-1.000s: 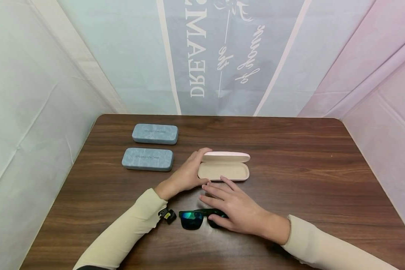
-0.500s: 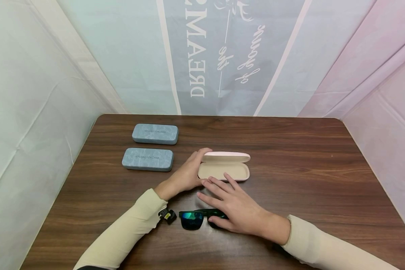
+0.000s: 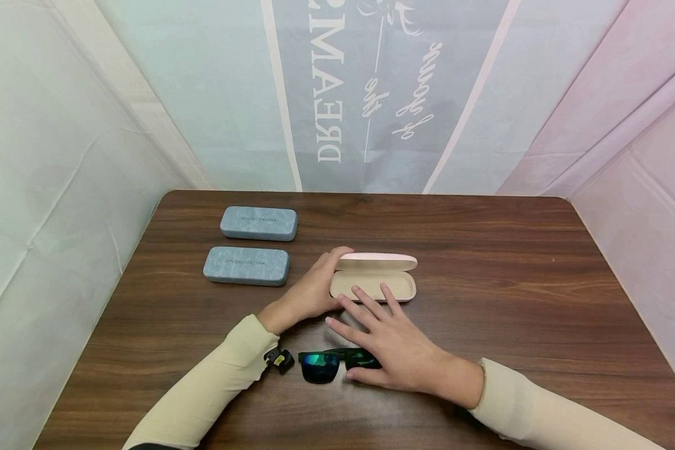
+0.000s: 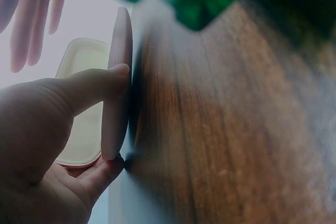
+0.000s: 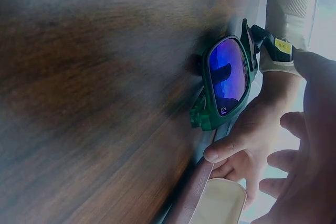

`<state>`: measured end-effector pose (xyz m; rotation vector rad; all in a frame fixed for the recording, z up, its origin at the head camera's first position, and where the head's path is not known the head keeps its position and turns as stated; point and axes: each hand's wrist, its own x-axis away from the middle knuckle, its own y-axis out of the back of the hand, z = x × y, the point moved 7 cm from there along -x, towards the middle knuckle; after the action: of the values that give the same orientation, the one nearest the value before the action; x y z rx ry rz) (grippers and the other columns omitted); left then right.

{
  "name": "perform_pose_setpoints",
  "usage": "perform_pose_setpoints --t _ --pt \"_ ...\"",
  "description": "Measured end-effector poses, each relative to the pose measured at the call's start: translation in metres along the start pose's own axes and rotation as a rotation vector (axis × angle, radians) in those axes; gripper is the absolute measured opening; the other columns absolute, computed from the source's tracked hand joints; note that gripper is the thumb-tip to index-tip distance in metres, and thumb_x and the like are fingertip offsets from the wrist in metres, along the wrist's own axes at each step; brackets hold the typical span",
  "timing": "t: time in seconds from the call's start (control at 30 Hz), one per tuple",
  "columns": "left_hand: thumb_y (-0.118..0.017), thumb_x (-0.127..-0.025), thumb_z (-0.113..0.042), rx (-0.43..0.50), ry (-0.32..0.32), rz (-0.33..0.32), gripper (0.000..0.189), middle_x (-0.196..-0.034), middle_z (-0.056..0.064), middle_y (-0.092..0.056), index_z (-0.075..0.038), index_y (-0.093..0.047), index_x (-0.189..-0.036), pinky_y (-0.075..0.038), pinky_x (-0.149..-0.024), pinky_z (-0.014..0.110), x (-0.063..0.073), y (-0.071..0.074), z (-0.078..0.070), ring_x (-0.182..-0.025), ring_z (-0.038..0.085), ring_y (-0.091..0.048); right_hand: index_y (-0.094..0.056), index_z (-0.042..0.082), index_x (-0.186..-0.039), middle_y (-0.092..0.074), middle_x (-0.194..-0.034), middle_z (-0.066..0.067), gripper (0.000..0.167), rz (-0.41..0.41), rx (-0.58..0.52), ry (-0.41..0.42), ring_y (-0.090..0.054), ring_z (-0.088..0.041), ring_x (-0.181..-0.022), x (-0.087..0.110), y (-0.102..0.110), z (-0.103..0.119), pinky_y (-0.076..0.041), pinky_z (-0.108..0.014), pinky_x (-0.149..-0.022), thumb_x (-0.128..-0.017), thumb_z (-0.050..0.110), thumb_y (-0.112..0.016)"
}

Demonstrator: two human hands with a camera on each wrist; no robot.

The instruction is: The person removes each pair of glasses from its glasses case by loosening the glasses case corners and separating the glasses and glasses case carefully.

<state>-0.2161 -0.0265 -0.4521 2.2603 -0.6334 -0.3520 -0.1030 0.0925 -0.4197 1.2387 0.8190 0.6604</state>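
Note:
A pink glasses case (image 3: 396,284) with a cream lining stands with its lid raised, near the table's middle. My left hand (image 3: 309,289) grips its left end; the left wrist view shows the thumb (image 4: 107,80) across the case's pink side and a finger (image 4: 102,179) at its end. Spread and fairly straight, the fingers of my right hand (image 3: 396,350) hold nothing. Their tips overlap the case's front edge in the head view. Beneath that hand lie sunglasses (image 3: 319,367) with mirrored lenses, the right lens partly covered. In the right wrist view a green frame (image 5: 210,119) shows.
Two blue glasses cases (image 3: 259,223) (image 3: 245,265), both closed, lie one behind the other to the left. A small black camera (image 3: 279,360) is strapped at the left wrist. Printed cloth (image 3: 360,94) hangs behind the brown wooden table (image 3: 484,250).
The right hand's fingers have spread wider, and their tips have moved slightly forward over the case's front edge. My left hand and the case have stayed in place.

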Motion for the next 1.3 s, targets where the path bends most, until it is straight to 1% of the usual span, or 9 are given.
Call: perform_pose_setpoints --t 0.1,0.27,0.5,0.7,0.97,1.2,1.3 --pt "-0.088 -0.082 -0.015 -0.001 -0.004 -0.004 0.091 -0.134 0.018 -0.051 -0.016 -0.032 -0.154 -0.052 -0.09 0.046 0.0 0.0 0.0 -0.115 0.03 -0.054 -0.032 0.028 -0.161 -0.024 -0.167 -0.011 0.083 0.011 -0.005 -0.01 -0.012 -0.032 -0.155 0.0 0.0 0.0 -0.005 -0.067 -0.117 -0.093 0.065 -0.062" --pt "-0.087 -0.083 -0.016 -0.003 0.004 -0.005 0.09 -0.134 0.018 -0.05 -0.017 -0.032 -0.154 -0.053 -0.089 0.046 0.0 0.0 0.0 -0.112 0.03 -0.055 -0.03 0.028 -0.162 -0.018 -0.169 -0.01 0.085 0.02 -0.009 -0.026 -0.011 -0.031 -0.156 0.0 0.0 -0.001 -0.002 -0.066 -0.117 -0.092 0.065 -0.063" --pt "-0.087 -0.083 -0.017 -0.003 0.006 -0.002 0.09 -0.134 0.018 -0.05 -0.016 -0.031 -0.154 -0.053 -0.087 0.045 -0.001 0.001 0.0 -0.11 0.029 -0.055 -0.029 0.027 -0.162 -0.023 -0.167 -0.014 0.087 0.021 -0.016 -0.033 -0.009 -0.031 -0.156 -0.001 0.001 -0.003 -0.003 -0.067 -0.117 -0.092 0.064 -0.064" --pt "-0.087 -0.083 -0.02 -0.012 0.0 -0.007 0.09 -0.135 0.017 -0.051 -0.017 -0.031 -0.154 -0.053 -0.088 0.045 -0.003 0.001 0.001 -0.111 0.029 -0.054 -0.033 0.025 -0.161 -0.021 -0.168 -0.011 0.084 0.017 0.006 -0.038 -0.01 -0.031 -0.156 -0.002 0.003 -0.005 -0.003 -0.067 -0.117 -0.092 0.064 -0.063" --pt "-0.09 -0.079 -0.014 -0.008 0.003 -0.006 0.095 -0.133 0.015 -0.051 -0.018 -0.032 -0.153 -0.051 -0.092 0.047 -0.002 0.001 0.0 -0.114 0.028 -0.054 -0.039 0.023 -0.159 -0.027 -0.165 -0.014 0.079 -0.013 0.061 -0.035 -0.015 -0.032 -0.155 -0.001 0.008 -0.008 -0.008 -0.069 -0.116 -0.095 0.069 -0.053" --pt "-0.09 -0.077 -0.01 0.007 -0.014 -0.004 0.095 -0.134 0.017 -0.05 -0.014 -0.032 -0.153 -0.05 -0.091 0.047 0.0 0.0 -0.001 -0.116 0.03 -0.053 -0.038 0.022 -0.159 -0.024 -0.166 -0.015 0.08 -0.015 0.053 -0.048 -0.014 -0.033 -0.155 0.0 0.011 -0.011 -0.007 -0.07 -0.115 -0.095 0.066 -0.057" --pt "-0.09 -0.078 -0.013 0.012 -0.012 -0.001 0.095 -0.136 0.017 -0.049 -0.014 -0.032 -0.153 -0.05 -0.093 0.048 0.0 0.0 0.0 -0.119 0.03 -0.052 -0.037 0.022 -0.159 -0.023 -0.166 -0.015 0.08 -0.011 0.05 -0.056 -0.014 -0.034 -0.155 0.0 0.011 -0.013 -0.006 -0.07 -0.115 -0.095 0.066 -0.056"
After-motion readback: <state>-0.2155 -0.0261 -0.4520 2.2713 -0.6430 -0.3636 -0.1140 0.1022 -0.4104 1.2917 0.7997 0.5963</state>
